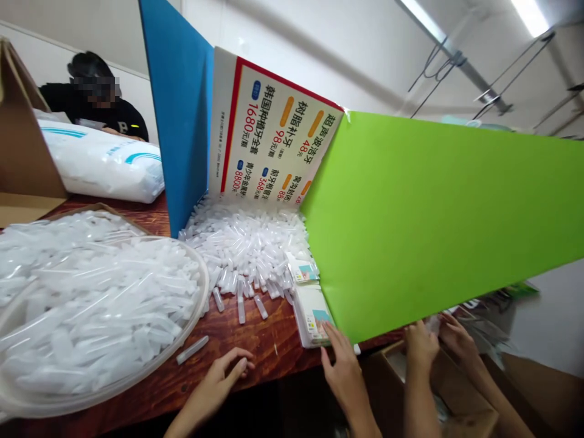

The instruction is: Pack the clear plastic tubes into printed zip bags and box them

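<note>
My left hand (pixel 227 372) hovers at the front edge of the wooden table, fingers loosely curled, apart from the thumb, with nothing seen in them. My right hand (pixel 343 364) has its fingers stretched over the front end of a stack of small printed cards (pixel 314 304), fingertips touching the top card. The stack lies in a shallow clear tray (pixel 301 325). Behind it, a heap of small translucent white plastic tubes (pixel 250 240) spreads over the table, a few lying loose in front. One single tube (pixel 192 350) rests left of my left hand.
A large white basin (pixel 203 267) full of similar plastic pieces stands at left. Blue (pixel 182 109), printed (pixel 274 134) and green boards (pixel 438 213) wall in the heap. A co-worker's hands (pixel 422 344) work over a cardboard box (pixel 469 395) at right. Another person (pixel 98 100) sits behind a white bag (pixel 104 161).
</note>
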Available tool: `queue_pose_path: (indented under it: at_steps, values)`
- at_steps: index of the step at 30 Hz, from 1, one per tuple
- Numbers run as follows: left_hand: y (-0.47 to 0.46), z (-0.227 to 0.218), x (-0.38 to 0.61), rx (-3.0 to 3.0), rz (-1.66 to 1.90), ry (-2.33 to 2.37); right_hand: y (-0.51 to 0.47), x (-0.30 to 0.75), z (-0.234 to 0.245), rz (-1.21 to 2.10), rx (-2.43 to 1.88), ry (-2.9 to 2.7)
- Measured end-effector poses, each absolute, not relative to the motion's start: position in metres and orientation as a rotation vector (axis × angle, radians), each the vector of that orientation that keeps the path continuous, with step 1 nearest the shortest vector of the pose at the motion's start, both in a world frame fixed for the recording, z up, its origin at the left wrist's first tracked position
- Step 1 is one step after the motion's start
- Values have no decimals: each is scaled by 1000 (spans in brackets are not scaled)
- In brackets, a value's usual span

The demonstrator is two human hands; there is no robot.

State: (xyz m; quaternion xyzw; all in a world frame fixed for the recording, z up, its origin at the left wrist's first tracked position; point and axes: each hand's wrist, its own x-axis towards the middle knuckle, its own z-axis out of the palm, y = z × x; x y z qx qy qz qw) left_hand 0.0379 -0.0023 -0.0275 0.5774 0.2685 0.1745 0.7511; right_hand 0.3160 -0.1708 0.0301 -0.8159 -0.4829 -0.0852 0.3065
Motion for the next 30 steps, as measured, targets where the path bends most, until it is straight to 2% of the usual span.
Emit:
queue_pose_path:
  at_steps: [4, 7, 14, 20, 22, 26, 30]
  values:
    - [-16, -9, 31, 1409, 320, 609, -159, 318, -17, -535, -2122, -1466]
    - [-30, -2, 37, 1411, 266, 548, -174, 324, -31, -696, -2187, -1382]
    - [-55, -15, 77, 1328, 142, 374, -192, 338, -7, -498, -2116, -1585]
    - [-45, -27, 97, 1122, 262, 399, -192, 311, -5, -726, -2058, -1245]
    - [-37, -22, 99, 964, 348, 430, -177, 287, -16, -664, -1950, -1304]
    - [-16, -15, 90, 857, 651, 747, -128, 232, -28, -209, -1534, -1879]
    - [0, -19, 59, 958, 791, 1021, -77, 211, -22, 25, -1702, -1485]
